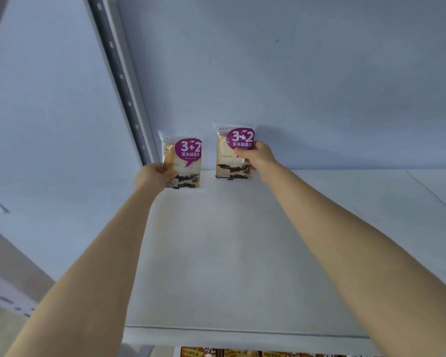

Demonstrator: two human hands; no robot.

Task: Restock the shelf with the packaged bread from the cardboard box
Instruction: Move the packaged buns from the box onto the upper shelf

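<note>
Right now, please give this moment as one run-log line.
left hand: grips left bread pack | right hand: grips right bread pack | both packs: upright on white shelf

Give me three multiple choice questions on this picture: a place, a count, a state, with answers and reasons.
1. Where is the left bread packet? A) at the back of the shelf, by the slotted post B) at the shelf's front edge C) in a box
2. How many purple-labelled packets show? A) one B) two C) four
3. What is the right hand doing? A) hanging free B) lying flat C) gripping the right bread packet
Answers: A, it is by the back wall; B, one per hand; C, its fingers curl round it.
</note>
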